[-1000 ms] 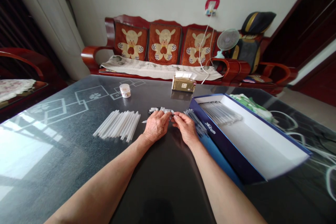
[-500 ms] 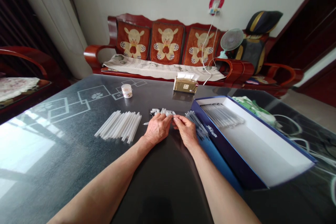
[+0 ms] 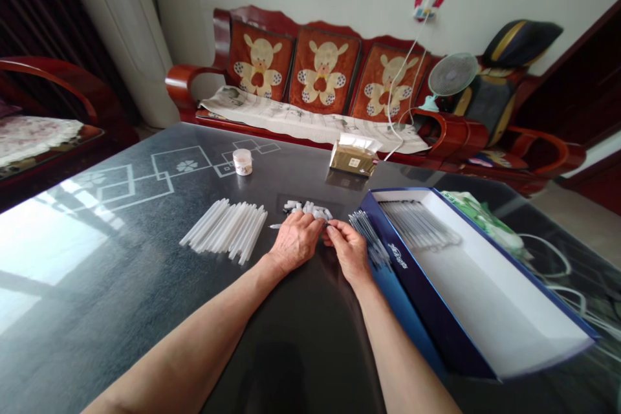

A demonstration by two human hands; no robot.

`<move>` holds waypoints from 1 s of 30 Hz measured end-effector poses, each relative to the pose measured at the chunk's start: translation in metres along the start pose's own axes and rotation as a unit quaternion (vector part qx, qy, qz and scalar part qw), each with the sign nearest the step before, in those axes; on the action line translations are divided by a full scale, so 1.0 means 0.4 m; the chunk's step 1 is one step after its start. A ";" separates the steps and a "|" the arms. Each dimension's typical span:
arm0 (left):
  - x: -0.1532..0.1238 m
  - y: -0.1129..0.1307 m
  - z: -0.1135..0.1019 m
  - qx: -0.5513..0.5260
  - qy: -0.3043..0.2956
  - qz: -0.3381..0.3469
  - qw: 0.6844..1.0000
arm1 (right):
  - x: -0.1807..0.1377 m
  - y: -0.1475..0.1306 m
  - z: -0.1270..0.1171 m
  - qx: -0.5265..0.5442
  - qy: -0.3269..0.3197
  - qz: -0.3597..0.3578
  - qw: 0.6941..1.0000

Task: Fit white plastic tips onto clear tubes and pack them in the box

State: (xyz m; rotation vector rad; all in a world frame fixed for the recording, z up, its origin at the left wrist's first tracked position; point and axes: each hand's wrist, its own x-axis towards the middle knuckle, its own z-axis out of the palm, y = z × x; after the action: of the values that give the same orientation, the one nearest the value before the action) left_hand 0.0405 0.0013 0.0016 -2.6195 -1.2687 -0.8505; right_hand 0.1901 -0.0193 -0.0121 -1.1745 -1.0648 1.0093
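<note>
My left hand (image 3: 297,240) is closed around a pen (image 3: 275,226), whose pointed tip pokes out to the left while the rest is hidden under the fingers. Close by on the right, my right hand (image 3: 348,249) pinches thumb and finger together near the pen's other end; what sits in that pinch is too small to make out. Just beyond the hands lies a pile of small white and dark caps (image 3: 310,208). White pen barrels (image 3: 228,229) are laid side by side left of my left hand. Thin pen refills (image 3: 369,239) lie right of my right hand.
A long blue box (image 3: 485,297) with a white inside stands at the right, holding a row of finished-looking pens (image 3: 420,223). Behind it lies a green and white bag (image 3: 485,220) near white cables. A small tub (image 3: 242,162) and a tissue box (image 3: 354,156) stand farther back.
The view has swung slightly, so the surroundings sit differently in the picture. Both hands stay close together at the pen, with the same closed grips.
</note>
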 end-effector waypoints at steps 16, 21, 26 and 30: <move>0.002 -0.005 -0.012 0.001 -0.017 0.035 0.999 | -0.024 -0.027 0.012 -0.182 0.014 -0.020 0.983; -0.001 -0.002 -0.012 -0.006 -0.010 0.049 0.999 | -0.026 -0.024 0.013 -0.269 0.010 -0.052 0.962; 0.000 0.001 -0.013 -0.019 -0.011 0.052 0.998 | -0.027 -0.029 0.019 -0.272 0.028 -0.038 0.961; -0.002 -0.005 -0.015 -0.017 -0.007 0.039 0.999 | -0.027 -0.030 0.014 -0.267 0.038 -0.042 0.962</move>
State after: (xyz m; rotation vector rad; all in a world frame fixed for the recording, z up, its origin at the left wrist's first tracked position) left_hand 0.0361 0.0001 0.0059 -2.6859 -1.1566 -0.8493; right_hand 0.1830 -0.0303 -0.0008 -1.5694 -1.3607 0.6150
